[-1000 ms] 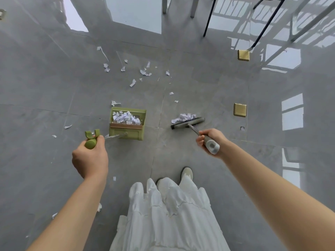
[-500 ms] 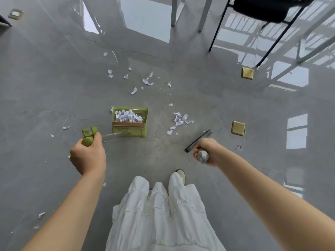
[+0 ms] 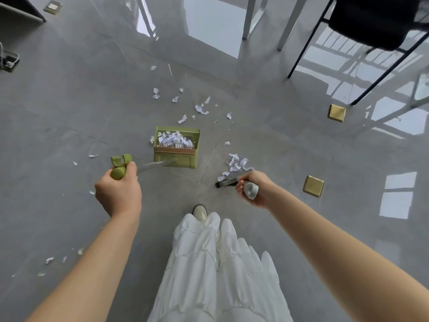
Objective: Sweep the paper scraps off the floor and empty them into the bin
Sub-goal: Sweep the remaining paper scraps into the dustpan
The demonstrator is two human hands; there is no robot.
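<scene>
A green dustpan (image 3: 177,156) stands on the grey floor ahead of me, with white paper scraps piled inside it. My left hand (image 3: 118,191) is shut on the green top of the dustpan's long handle (image 3: 118,169). My right hand (image 3: 254,188) is shut on the grey grip of a broom. The broom head (image 3: 228,181) rests on the floor just behind a small pile of scraps (image 3: 235,165), to the right of the dustpan. More loose scraps (image 3: 199,109) lie scattered beyond the dustpan.
Two brass floor plates (image 3: 313,185) (image 3: 336,112) sit to the right. A black chair (image 3: 376,22) and white table legs (image 3: 249,17) stand at the far side. A few scraps (image 3: 48,260) lie near left. My white skirt and one shoe (image 3: 200,212) are below.
The broom head has pulled back off the small scrap pile toward me, leaving the pile on the floor. The dustpan has stayed in place in my left hand.
</scene>
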